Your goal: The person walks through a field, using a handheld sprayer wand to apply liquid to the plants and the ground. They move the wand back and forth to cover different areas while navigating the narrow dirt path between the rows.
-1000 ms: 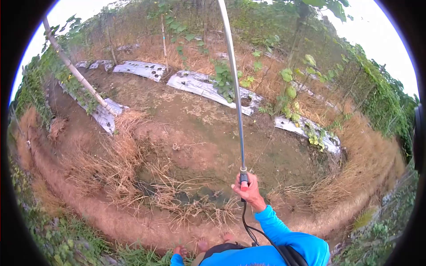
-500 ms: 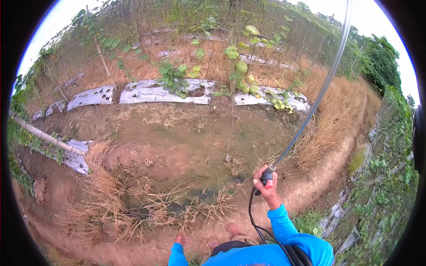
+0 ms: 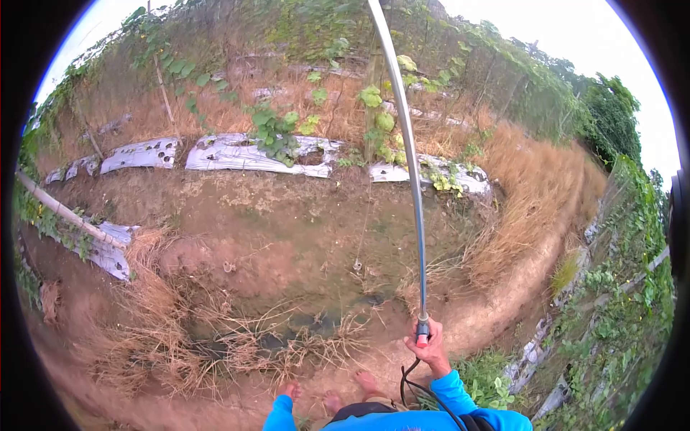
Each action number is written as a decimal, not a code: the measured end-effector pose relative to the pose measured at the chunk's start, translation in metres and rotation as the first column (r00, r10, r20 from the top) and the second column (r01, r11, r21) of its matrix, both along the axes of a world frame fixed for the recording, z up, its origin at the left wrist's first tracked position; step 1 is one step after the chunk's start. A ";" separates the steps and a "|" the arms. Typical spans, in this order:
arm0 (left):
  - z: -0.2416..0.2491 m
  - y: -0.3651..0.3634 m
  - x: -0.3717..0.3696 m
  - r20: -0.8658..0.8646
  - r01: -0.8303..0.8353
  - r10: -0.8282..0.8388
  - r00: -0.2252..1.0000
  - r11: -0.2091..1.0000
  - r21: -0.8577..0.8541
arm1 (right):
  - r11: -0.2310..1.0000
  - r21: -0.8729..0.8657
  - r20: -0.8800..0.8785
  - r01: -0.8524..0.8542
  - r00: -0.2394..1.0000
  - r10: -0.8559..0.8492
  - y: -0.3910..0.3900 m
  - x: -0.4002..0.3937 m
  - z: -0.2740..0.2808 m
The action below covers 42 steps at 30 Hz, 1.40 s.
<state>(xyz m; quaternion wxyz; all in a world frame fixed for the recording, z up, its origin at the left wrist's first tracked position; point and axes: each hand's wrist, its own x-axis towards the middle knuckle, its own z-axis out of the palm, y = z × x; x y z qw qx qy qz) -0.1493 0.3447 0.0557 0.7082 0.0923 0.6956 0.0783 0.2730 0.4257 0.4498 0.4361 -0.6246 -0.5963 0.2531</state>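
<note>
My right hand (image 3: 431, 353) is wrapped round the dark grip of a spray wand (image 3: 413, 165). A red part shows at the grip, and the long metallic tube rises out of the top of the view. Its far tip is out of sight. A black hose (image 3: 405, 381) runs from the grip down towards my body, where a black strap lies over the blue sleeve. Low in the view, my left hand (image 3: 290, 389) hangs beside my bare feet (image 3: 366, 381). Its fingers look curled, with nothing visible in them.
Dry straw (image 3: 244, 341) and a dark wet ditch lie ahead of my feet. Beyond the bare soil are beds under silvery plastic sheeting (image 3: 262, 154) with climbing vines. A pole (image 3: 72, 215) leans at left. A dirt path (image 3: 503, 302) curves right beside leafy netting (image 3: 625, 287).
My right hand has lowered a little, and the spray wand has swung left from a rightward slant to nearly upright. My left hand stays low near my feet.
</note>
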 end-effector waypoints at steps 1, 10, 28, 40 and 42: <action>0.003 -0.003 0.000 0.007 -0.021 0.021 1.000 1.000 0.005 | 1.000 -0.003 -0.072 0.024 0.997 -0.024 -0.005 -0.002 -0.001; -0.025 -0.041 -0.010 0.091 -0.110 0.103 0.991 0.991 0.074 | 0.843 -0.534 -0.055 -0.067 0.998 0.044 -0.079 -0.012 0.000; 0.031 -0.051 0.022 0.033 -0.021 0.018 0.999 0.994 0.105 | 0.962 0.265 0.019 -0.066 0.998 0.063 0.042 -0.016 0.118; 0.066 -0.046 0.051 0.000 0.123 -0.123 0.992 0.989 0.082 | 0.959 0.282 0.085 0.003 0.996 -0.029 0.000 0.063 0.066; 0.071 -0.054 0.050 -0.022 0.133 -0.131 0.991 0.990 0.056 | 0.840 0.518 0.070 0.161 0.971 -0.229 -0.013 0.074 0.033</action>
